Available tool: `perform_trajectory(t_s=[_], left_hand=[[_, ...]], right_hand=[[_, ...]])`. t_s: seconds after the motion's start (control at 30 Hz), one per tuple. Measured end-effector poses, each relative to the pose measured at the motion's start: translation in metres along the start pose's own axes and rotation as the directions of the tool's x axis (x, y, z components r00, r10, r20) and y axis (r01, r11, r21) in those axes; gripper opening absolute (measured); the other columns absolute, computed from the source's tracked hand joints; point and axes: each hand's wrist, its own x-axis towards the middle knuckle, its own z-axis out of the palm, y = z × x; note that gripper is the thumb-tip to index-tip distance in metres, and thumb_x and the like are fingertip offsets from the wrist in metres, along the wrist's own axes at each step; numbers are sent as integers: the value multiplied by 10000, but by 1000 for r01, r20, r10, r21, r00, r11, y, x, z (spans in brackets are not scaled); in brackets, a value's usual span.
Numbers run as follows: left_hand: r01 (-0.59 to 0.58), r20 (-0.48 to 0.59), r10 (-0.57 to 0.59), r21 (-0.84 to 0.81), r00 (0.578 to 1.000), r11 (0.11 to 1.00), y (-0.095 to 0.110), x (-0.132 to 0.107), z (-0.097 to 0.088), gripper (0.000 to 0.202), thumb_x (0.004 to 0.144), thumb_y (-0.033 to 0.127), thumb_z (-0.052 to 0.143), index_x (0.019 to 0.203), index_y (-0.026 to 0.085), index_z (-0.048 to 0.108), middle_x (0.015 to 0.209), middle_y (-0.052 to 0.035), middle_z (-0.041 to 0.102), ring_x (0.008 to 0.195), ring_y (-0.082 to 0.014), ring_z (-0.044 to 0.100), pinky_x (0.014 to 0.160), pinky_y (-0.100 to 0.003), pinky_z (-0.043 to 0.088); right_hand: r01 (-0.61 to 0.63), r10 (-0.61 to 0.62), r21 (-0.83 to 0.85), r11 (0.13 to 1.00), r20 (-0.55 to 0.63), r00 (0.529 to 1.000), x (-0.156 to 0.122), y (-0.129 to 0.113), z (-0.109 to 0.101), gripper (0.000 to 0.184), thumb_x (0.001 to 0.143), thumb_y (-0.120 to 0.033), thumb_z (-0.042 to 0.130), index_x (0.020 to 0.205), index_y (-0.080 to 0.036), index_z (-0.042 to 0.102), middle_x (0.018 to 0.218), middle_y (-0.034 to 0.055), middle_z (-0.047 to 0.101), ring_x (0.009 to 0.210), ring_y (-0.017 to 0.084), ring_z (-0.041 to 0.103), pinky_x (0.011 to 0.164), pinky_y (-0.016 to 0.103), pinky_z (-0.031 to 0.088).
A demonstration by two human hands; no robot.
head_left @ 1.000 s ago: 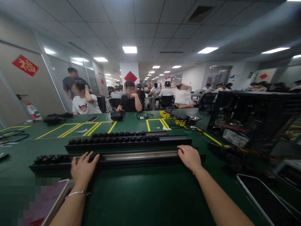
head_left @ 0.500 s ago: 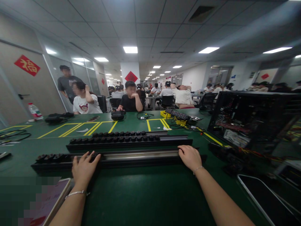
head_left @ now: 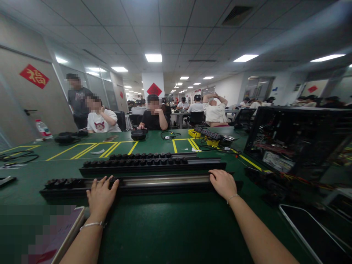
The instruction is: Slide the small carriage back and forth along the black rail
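A long black rail (head_left: 165, 187) with a shiny metal strip (head_left: 170, 180) lies crosswise in front of me. Several black knob-topped pieces (head_left: 62, 183) sit in a row on its left part. My left hand (head_left: 101, 194) reaches over the rail, fingers spread, with a dark knob-topped piece (head_left: 112, 179) between thumb and fingers; the hand partly hides it. Over the rail's right end, my right hand (head_left: 223, 184) is curled with its fingertips on the far edge. Behind lies a second black rail (head_left: 206, 165), largely filled with similar pieces, and another rail (head_left: 184, 155) beyond it.
A phone (head_left: 310, 231) lies at the right front, a pale-edged flat object (head_left: 68, 234) at the left front. On the right stands an opened computer case (head_left: 291, 139) with loose wires. Yellow trays (head_left: 194, 133) and cables lie at the back. Several people sit beyond the green table (head_left: 170, 227).
Both hands keep their places on the rail. The view has shifted very slightly. In the background, a person in white has raised their arms over their head.
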Motion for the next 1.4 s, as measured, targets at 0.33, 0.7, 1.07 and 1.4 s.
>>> perform_trajectory(t_s=[0.33, 0.7, 1.07, 1.4], left_hand=[[-32, -4, 32, 17, 999, 999, 4, -1, 0, 573, 841, 512, 283, 1291, 223, 491, 1403, -70, 443, 1353, -315, 226, 1043, -640, 187], [-95, -33, 97, 65, 995, 993, 7, -2, 3, 598, 846, 526, 276, 1281, 181, 499, 1388, -101, 458, 1315, -284, 324, 1073, -567, 181], [-179, -27, 181, 67, 983, 982, 6, -2, 2, 568, 844, 472, 291, 1269, 164, 508, 1359, -83, 495, 1258, -256, 412, 1063, -485, 232], [-179, -9, 180, 71, 984, 981, 12, -4, -1, 546, 856, 479, 285, 1265, 197, 513, 1366, -67, 490, 1253, -254, 417, 1059, -502, 217]], right_hand=[[7, -7, -4, 1000, -7, 1000, 0, 1, 2, 371, 838, -287, 357, 1023, -222, 672, 1102, 35, 664, 1036, 190, 564, 903, 338, 390], [7, -7, -17, 1000, -4, 1000, 0, 1, 3, 376, 845, -297, 350, 1030, -219, 668, 1104, 35, 662, 1049, 193, 559, 904, 339, 389], [-2, 2, -1, 1000, 1, 1000, 1, 2, 2, 376, 838, -297, 354, 1032, -219, 667, 1110, 32, 660, 1060, 191, 554, 907, 343, 387], [0, 0, 1, 1000, 1, 1000, 1, 2, 2, 375, 843, -301, 351, 1028, -222, 668, 1108, 28, 662, 1058, 191, 553, 904, 334, 384]])
